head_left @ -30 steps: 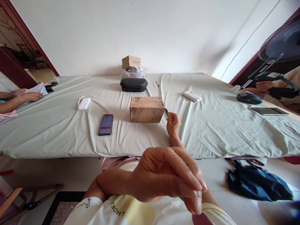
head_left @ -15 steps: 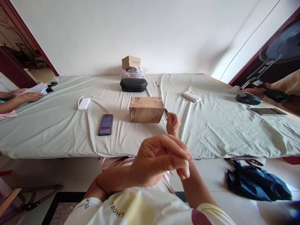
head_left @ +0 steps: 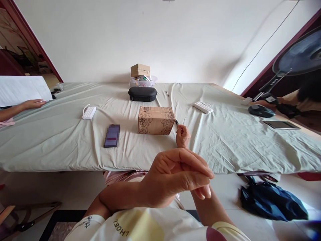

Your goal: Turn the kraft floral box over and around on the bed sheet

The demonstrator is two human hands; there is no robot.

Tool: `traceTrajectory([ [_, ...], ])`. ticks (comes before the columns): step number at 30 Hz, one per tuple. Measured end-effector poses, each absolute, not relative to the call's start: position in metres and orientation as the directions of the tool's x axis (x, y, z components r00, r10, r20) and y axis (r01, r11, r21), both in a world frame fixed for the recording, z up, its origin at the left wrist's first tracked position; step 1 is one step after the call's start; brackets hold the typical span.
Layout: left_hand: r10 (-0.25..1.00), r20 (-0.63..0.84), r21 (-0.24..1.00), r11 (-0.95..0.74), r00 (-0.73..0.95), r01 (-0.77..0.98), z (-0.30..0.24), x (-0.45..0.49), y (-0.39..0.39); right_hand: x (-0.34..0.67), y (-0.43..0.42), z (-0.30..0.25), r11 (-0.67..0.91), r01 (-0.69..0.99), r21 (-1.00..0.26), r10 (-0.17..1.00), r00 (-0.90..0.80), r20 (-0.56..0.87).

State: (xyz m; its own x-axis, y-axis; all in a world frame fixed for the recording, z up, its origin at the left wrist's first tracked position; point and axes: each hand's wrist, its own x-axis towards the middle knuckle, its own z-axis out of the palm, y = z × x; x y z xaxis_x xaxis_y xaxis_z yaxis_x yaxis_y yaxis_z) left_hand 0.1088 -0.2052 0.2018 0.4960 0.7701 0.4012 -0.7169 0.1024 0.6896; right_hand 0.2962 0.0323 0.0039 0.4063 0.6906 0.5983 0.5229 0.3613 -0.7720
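At the left edge of the frame, another person's hand (head_left: 36, 103) is reaching in beside a white sheet of paper (head_left: 22, 90), well apart from the box. Left of centre, a white device (head_left: 89, 113) and, below it, a phone (head_left: 111, 135) are lying on the pale cloth (head_left: 75, 150), leaving some space beside the box.

Near the centre, the cardboard box (head_left: 156, 125) is standing on the cloth, its front and top bearing dark looping lines. The cloth is wrinkling around it, so the box would probably slide under a firm push; light pressure suits it.

In the lower centre, the left hand (head_left: 175, 177) is hanging in front of the body, curling into a loose pinch, thumb close against the fingers, with nothing visible in it. It is giving the box no support; resting it flat on the box's left side would likely steady things.

Just right of the box, the right hand (head_left: 183, 134) is closing its fingers around a dark pen (head_left: 177, 123), whose end is pointing at the box's right edge. Whether it is touching, I cannot tell. Keeping the wrist low and the strokes short should help control, and keeping the tip off the cloth should avoid stray marks.
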Motion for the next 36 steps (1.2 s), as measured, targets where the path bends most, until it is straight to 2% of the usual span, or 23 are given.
traceTrajectory([
  [6, 0.753, 0.369, 0.733, 0.125, 0.545, -0.669, 0.202, 0.103, -0.211, 0.296, 0.028, 0.007, 0.319, 0.568, -0.759, 0.709, 0.388, 0.589],
  [10, 0.728, 0.36, 0.747, 0.149, 0.583, -0.647, 0.203, 0.1, -0.213, 0.296, 0.023, 0.013, 0.197, 0.703, -0.684, 0.721, 0.368, 0.587],
  [16, 0.718, 0.345, 0.752, 0.174, 0.604, -0.636, 0.199, 0.101, -0.211, 0.296, 0.016, 0.017, -0.138, 0.842, -0.521, 0.839, 0.379, 0.39],
  [20, 0.715, 0.341, 0.76, 0.172, 0.61, -0.627, 0.193, 0.105, -0.208, 0.296, 0.014, 0.018, -0.207, 0.867, -0.453, 0.907, 0.344, 0.243],
  [23, 0.722, 0.318, 0.772, 0.18, 0.614, -0.61, 0.19, 0.107, -0.207, 0.296, 0.013, 0.021, -0.215, 0.879, -0.425, 0.928, 0.319, 0.192],
  [30, 0.724, 0.236, 0.789, 0.246, 0.648, -0.563, 0.188, 0.108, -0.206, 0.303, 0.02, 0.013, -0.24, 0.862, -0.445, 0.897, 0.373, 0.237],
  [36, 0.742, 0.207, 0.79, 0.257, 0.637, -0.557, 0.189, 0.11, -0.204, 0.309, 0.029, -0.004, -0.157, 0.84, -0.52, 0.826, 0.4, 0.397],
])
